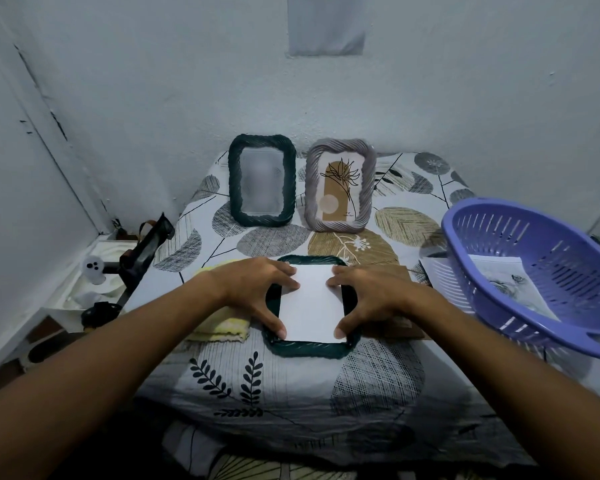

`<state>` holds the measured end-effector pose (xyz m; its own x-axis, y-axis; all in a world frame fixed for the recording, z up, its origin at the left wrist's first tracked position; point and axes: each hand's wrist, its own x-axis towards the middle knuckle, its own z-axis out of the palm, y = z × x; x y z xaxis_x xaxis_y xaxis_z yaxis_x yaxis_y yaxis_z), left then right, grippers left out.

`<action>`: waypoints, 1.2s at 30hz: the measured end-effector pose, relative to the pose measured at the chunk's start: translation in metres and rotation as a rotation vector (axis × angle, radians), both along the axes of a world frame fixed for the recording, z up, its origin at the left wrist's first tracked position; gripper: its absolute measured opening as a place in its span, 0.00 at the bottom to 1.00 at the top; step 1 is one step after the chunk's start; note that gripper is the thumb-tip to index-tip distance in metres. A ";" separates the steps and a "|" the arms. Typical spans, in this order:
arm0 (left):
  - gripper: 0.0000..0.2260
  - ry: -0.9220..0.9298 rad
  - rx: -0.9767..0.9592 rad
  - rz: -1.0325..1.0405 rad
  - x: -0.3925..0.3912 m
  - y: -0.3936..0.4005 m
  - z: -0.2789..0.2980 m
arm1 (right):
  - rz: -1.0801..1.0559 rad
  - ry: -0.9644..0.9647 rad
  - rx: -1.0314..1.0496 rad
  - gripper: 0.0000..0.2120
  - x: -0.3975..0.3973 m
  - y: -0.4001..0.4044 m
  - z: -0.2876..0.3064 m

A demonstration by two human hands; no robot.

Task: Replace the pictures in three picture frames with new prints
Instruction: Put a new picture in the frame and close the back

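A dark green twisted frame lies face down on the patterned cloth in front of me, with a white print laid blank side up in its opening. My left hand presses the print's left edge with spread fingers, thumb at the lower left corner. My right hand presses the right edge the same way. Two more frames lean on the wall: a dark green one with a blurred picture and a lilac one holding a flower drawing.
A purple plastic basket with printed sheets inside stands at the right. A yellow cloth lies under my left wrist. A brown backing board lies under my right hand. Clutter and a dark stand sit to the left.
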<state>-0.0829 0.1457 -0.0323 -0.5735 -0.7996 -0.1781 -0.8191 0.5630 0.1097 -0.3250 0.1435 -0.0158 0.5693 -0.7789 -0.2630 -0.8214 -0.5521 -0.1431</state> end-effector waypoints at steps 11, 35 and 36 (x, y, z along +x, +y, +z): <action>0.42 -0.024 0.016 0.001 -0.003 -0.001 0.004 | -0.068 -0.139 0.028 0.39 -0.004 -0.001 -0.002; 0.38 0.186 -0.011 0.168 -0.005 0.022 -0.014 | -0.626 -0.369 0.059 0.14 -0.045 -0.009 -0.008; 0.38 0.185 -0.011 0.169 -0.005 0.022 -0.014 | -0.622 -0.391 0.029 0.13 -0.046 -0.010 -0.008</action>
